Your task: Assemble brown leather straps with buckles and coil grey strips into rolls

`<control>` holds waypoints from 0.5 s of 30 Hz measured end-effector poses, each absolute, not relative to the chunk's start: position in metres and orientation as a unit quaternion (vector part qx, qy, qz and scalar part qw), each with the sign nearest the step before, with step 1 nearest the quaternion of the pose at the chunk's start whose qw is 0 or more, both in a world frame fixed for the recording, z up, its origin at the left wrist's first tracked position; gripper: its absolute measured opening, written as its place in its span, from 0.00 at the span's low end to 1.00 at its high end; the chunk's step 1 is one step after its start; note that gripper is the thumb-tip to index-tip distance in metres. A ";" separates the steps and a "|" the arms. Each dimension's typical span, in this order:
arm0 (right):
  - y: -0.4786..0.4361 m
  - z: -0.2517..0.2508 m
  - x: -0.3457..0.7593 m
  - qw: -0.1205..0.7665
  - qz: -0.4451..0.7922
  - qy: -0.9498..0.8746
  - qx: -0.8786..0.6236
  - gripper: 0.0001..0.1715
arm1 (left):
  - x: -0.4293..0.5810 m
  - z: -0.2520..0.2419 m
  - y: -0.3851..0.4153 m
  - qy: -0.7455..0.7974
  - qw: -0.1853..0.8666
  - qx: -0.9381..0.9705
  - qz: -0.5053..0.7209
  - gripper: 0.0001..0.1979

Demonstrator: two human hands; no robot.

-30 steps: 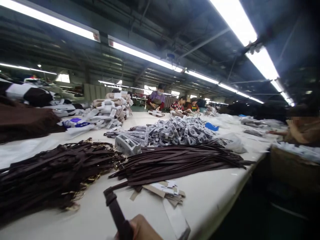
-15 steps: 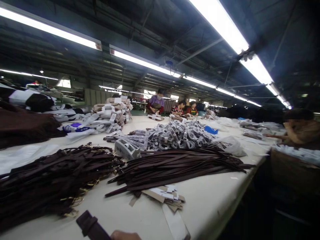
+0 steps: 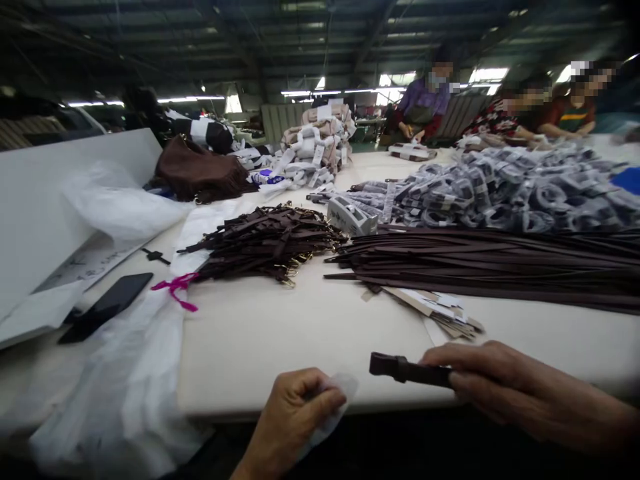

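My left hand (image 3: 295,417) pinches a thin translucent plastic piece (image 3: 345,388) at the table's front edge. To its right, my right hand (image 3: 510,387) grips a dark brown strap (image 3: 413,372) with a loop near its end, which points left toward the plastic. The two held things are apart. Beyond my hands lie a pile of short brown straps with gold clasps (image 3: 270,240), a bundle of long brown straps (image 3: 490,260) and a small stack of cardboard strips (image 3: 435,308).
Wrapped coils (image 3: 500,190) and a grey dispenser (image 3: 350,217) stand behind the straps. At left are a black phone (image 3: 113,303), plastic bags (image 3: 120,387), a pink tie (image 3: 179,288) and a brown bag (image 3: 197,170). A person in purple (image 3: 425,100) works across the table; others sit to the right.
The view has swung left and down. Both hands now show, with the plastic in my left hand; earlier only one hand's edge and the strap end showed at the bottom.
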State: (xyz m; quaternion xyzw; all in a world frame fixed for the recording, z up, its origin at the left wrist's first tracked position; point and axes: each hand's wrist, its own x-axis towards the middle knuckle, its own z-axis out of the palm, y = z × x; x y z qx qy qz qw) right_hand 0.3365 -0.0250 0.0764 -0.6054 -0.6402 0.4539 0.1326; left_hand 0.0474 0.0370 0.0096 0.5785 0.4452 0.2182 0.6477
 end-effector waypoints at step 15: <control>-0.015 0.083 0.326 0.051 0.342 -0.776 -0.527 0.18 | 0.055 0.013 0.026 0.429 0.675 0.582 0.148 0.12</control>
